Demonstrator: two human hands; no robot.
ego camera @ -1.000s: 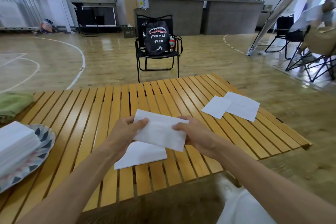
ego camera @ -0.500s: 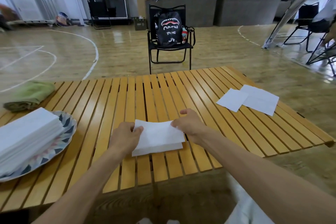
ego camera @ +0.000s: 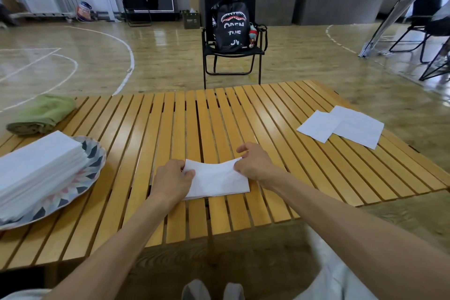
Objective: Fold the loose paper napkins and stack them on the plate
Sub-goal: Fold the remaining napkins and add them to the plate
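- A folded napkin (ego camera: 216, 181) is held flat on the slatted table (ego camera: 219, 114), near its front edge.
- Its left end is pinched by the left hand (ego camera: 171, 181), its far right corner by the right hand (ego camera: 255, 165).
- A stack of napkins (ego camera: 36, 170) is carried by the plate (ego camera: 93, 168) at the left; two loose napkins (ego camera: 341, 125) lie at the right.

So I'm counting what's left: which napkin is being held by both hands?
The folded napkin at the table's near edge, pinched by the left hand and right hand; the two flat napkins lie untouched at far right.

Both hands, left hand (ego camera: 173, 181) and right hand (ego camera: 254, 164), pinch a folded napkin (ego camera: 216, 179) on the slatted table (ego camera: 151, 129)
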